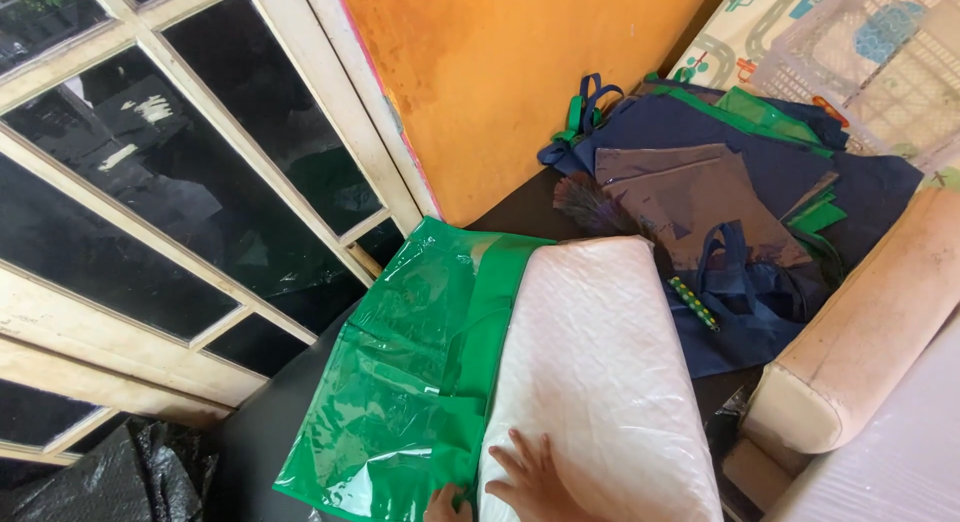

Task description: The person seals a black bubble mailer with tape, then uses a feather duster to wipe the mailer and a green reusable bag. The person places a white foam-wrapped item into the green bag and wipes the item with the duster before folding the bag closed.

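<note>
Looked down at a white quilted pillow in clear plastic, lying flat on a dark surface and running from the bottom edge up toward an orange board. Had the right hand spread open, palm down, fingers splayed on the pillow's near end, pressing rather than gripping. Only caught a sliver of the left hand at the very bottom, resting where the pillow's edge met a shiny green bag; couldn't tell whether it was open or curled. Green bag lay flat just left of the pillow, partly tucked under it, glossy and wrinkled.

Further back, spotted a heap of navy and green fabric bags with loop handles, well apart from the hands, plus a small green patterned stick lying on them. Also noticed a cream padded armrest off to the right, dark window panes in a pale frame on the left, and crumpled black plastic in the bottom-left corner.
</note>
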